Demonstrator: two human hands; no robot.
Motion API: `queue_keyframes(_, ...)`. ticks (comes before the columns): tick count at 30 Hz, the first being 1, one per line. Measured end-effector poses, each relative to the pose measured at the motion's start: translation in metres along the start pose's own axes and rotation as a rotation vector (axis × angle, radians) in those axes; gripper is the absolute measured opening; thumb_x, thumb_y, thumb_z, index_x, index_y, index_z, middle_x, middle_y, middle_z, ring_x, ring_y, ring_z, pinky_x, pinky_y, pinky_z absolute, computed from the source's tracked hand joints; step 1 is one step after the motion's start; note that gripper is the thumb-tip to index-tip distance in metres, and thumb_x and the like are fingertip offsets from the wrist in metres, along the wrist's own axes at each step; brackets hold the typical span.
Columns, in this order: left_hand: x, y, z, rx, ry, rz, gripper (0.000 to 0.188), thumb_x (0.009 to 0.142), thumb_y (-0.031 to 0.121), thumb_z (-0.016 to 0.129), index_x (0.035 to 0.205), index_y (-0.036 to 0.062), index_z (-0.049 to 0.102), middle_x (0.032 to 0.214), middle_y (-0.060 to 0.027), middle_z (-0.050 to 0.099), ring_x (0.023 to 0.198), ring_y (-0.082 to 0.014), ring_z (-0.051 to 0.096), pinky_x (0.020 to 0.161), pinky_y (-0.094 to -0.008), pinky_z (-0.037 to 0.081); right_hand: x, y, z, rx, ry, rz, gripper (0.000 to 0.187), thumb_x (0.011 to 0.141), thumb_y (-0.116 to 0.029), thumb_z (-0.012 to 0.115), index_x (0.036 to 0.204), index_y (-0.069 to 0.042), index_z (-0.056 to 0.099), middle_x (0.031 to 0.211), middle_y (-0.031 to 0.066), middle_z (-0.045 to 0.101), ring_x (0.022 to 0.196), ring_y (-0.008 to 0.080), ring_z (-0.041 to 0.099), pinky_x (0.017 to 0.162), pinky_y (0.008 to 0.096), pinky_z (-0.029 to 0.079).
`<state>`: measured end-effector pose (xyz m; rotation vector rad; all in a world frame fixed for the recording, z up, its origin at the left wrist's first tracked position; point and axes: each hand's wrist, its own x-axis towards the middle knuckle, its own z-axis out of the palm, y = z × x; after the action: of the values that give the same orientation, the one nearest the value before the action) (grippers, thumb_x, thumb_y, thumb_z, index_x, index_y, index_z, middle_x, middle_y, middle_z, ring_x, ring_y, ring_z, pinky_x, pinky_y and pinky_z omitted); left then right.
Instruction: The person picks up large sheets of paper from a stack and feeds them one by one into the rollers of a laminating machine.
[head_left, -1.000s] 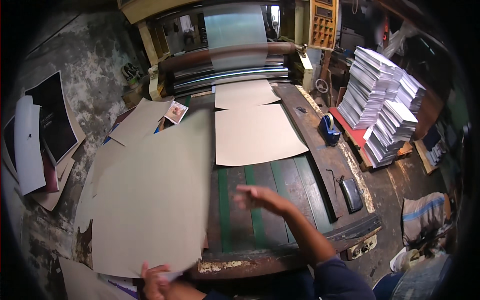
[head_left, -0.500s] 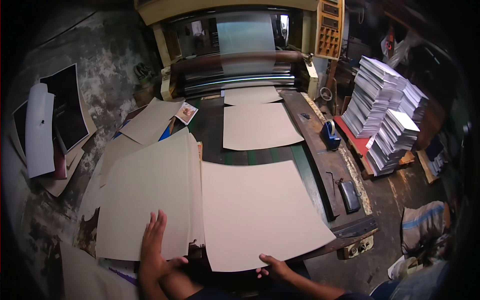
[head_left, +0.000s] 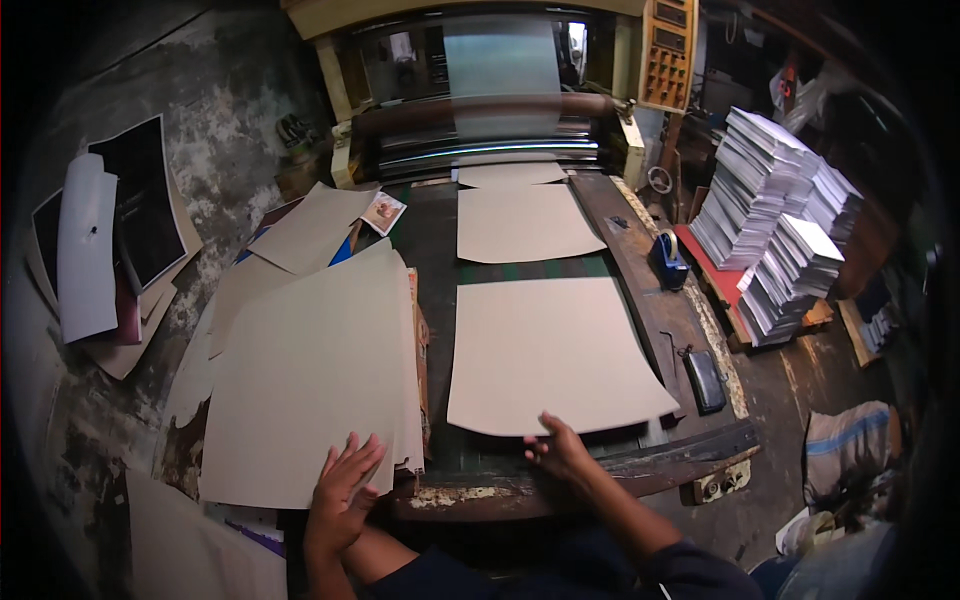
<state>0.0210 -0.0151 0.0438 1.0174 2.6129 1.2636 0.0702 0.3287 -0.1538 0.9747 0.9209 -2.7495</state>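
Observation:
My left hand (head_left: 347, 490) lies open at the near right part of the stack of greyish-beige board sheets (head_left: 300, 380), fingers stretched and thumb apart. My right hand (head_left: 562, 452) is at the near edge of a single board sheet (head_left: 555, 350) on the feed table. Its thumb laps over the edge and the other fingers curl below it. Farther up the table lies a second board sheet (head_left: 525, 222). Beyond that, a third sheet (head_left: 510, 175) reaches up to the rollers (head_left: 490, 150) of the machine, with a gap between the second and the near sheet.
Clear film (head_left: 503, 75) hangs over a brown roller. On the right table rail are a blue tape dispenser (head_left: 668, 262), a hex key and a dark case (head_left: 705, 380). Tall paper stacks (head_left: 755, 195) stand at right. Dark printed sheets (head_left: 140, 205) lean at left.
The near sheet has moved away from me, toward the rollers, my right hand going with it. The sheets ahead also sit farther in. My left hand has shifted slightly right on the stack.

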Motion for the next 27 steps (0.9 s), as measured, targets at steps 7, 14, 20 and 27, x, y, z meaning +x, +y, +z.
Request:
queue_keyframes(7, -0.006, 0.016, 0.023, 0.062, 0.313, -0.193, 0.044, 0.102, 0.038, 0.045, 0.11, 0.0014, 0.068, 0.111, -0.0149, 0.07, 0.121, -0.0333, 0.058, 0.11, -0.0509, 0.032, 0.083, -0.047, -0.002, 0.01, -0.027, -0.128, 0.044, 0.099, -0.045, 0.044, 0.119, -0.006, 0.044, 0.089, 0.0147, 0.059, 0.056, 0.0127, 0.046, 0.072, 0.0401, 0.054)
queue_keyframes(14, 0.002, 0.005, 0.032, -0.632, 0.91, -0.347, 0.05, 0.104, 0.035, 0.043, 0.106, -0.0106, 0.063, 0.094, -0.0193, 0.069, 0.088, -0.0238, 0.065, 0.083, -0.0332, 0.049, 0.118, -0.066, 0.002, 0.101, 0.029, -0.208, 0.046, 0.099, -0.046, 0.043, 0.123, -0.007, 0.041, 0.095, 0.0157, 0.062, 0.064, 0.0163, 0.052, 0.076, 0.0433, 0.055)
queue_keyframes(20, -0.003, 0.031, 0.046, -0.047, 0.757, -0.111, 0.046, 0.103, 0.034, 0.043, 0.089, -0.0044, 0.065, 0.09, -0.0147, 0.07, 0.085, -0.0265, 0.067, 0.099, -0.0429, 0.042, 0.067, -0.055, 0.042, 0.105, 0.01, -0.186, 0.062, 0.098, -0.054, 0.04, 0.142, -0.012, 0.034, 0.103, 0.0126, 0.061, 0.076, 0.0221, 0.058, 0.082, 0.0462, 0.054)
queue_keyframes(27, -0.011, 0.052, 0.039, 0.037, 0.107, 0.341, 0.044, 0.097, 0.047, 0.048, 0.082, 0.0148, 0.073, 0.09, 0.0029, 0.074, 0.108, -0.0273, 0.067, 0.115, -0.0603, 0.008, -0.096, -0.031, 0.054, -0.32, -0.522, -0.133, 0.053, 0.091, -0.047, 0.06, 0.112, 0.002, 0.057, 0.092, 0.0152, 0.066, 0.078, 0.0233, 0.065, 0.069, 0.0363, 0.053)
